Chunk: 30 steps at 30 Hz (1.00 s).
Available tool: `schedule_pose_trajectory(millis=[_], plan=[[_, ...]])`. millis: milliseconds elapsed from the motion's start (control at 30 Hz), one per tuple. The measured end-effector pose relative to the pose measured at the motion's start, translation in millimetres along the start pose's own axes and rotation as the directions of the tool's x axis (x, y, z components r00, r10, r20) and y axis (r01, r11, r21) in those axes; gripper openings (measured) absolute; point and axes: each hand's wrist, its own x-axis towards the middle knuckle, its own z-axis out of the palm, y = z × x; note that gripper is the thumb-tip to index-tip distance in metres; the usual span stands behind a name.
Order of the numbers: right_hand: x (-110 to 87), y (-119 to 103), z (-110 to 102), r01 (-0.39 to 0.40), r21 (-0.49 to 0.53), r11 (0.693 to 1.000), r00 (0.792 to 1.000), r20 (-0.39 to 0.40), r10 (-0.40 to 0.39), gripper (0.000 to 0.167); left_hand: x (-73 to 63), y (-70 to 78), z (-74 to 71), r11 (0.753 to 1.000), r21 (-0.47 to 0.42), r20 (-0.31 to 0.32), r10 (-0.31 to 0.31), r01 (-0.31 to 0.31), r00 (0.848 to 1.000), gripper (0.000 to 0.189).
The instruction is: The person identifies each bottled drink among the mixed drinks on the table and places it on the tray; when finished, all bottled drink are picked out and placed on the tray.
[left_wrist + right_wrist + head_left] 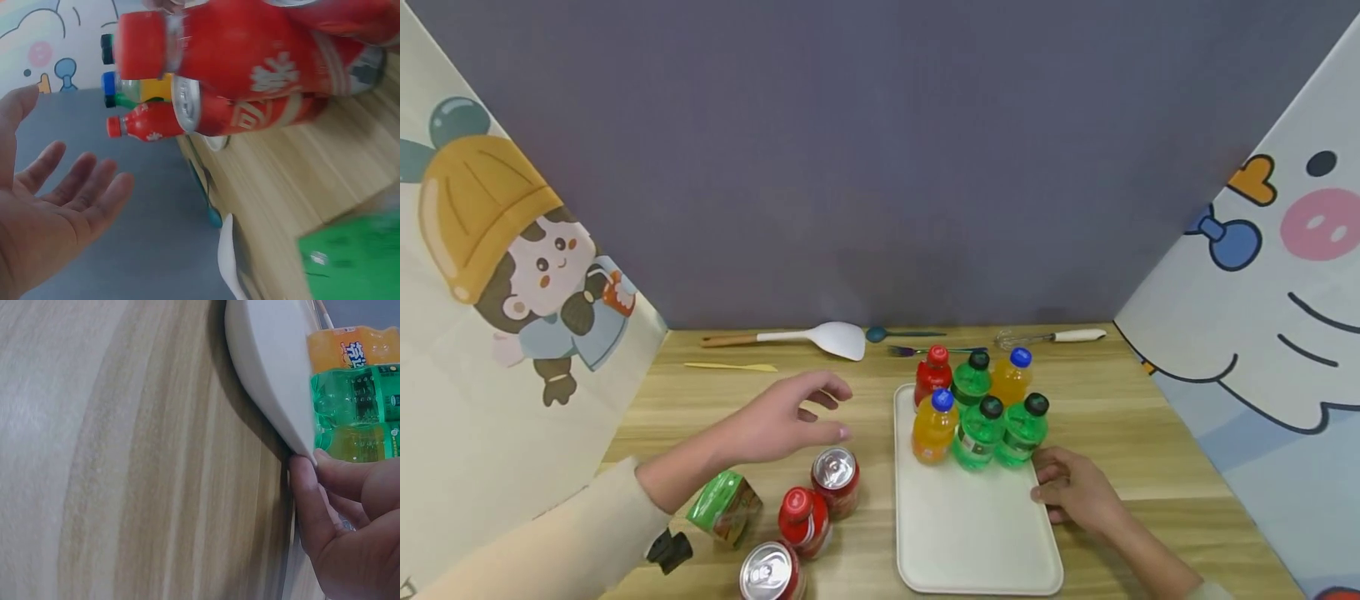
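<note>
My right hand point(1078, 492) pinches the right rim of a white tray point(973, 533) between thumb and fingers, which the right wrist view shows close up. Several small drink bottles stand upright at the tray's far end: green ones point(977, 437), orange ones point(934, 429) and a red one point(932, 377). Left of the tray my left hand point(782, 421) hovers empty, fingers apart and loosely bent. Below and beside it on the table stand a red soda can point(835, 479), a red-capped cola bottle point(803, 521), another red can point(769, 571) and a green box point(726, 507).
Along the table's back edge lie a white spatula point(838, 339), a dark blue spoon point(877, 334), a dark fork point(906, 352), a whisk point(1078, 335) and a yellow knife point(730, 367). A grey wall point(880, 167) rises behind, with cartoon panels at both sides.
</note>
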Motion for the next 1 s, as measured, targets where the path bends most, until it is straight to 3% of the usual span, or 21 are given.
schedule_pose_trajectory(millis=[167,300,500,733,1000], plan=[[0.2,-4,-3,0.014,-0.012,1.000,1.000,0.014,-0.014,0.061,-24.0,-10.9,2.2,1.000,0.031,-0.024,-0.002,0.003,1.000,0.047],[0.1,-3,-4,0.014,-0.004,1.000,1.000,0.017,-0.014,0.059,-39.0,-22.1,8.1,1.000,0.007,-0.017,-0.011,0.011,1.000,0.049],[-1.6,-1,-2,0.015,0.005,1.000,1.000,0.020,-0.015,0.062,-58.6,-37.8,18.7,1.000,-0.022,-0.065,0.010,-0.012,0.998,0.051],[-1.7,-2,-1,-0.003,-0.005,1.000,1.000,0.016,0.003,0.062,-71.2,-47.7,30.5,0.997,-0.056,-0.061,0.047,-0.051,0.997,0.050],[0.2,-1,-2,0.000,-0.026,1.000,1.000,0.016,0.001,0.062,-79.2,-51.0,41.3,0.995,-0.094,-0.038,0.019,-0.022,0.999,0.048]])
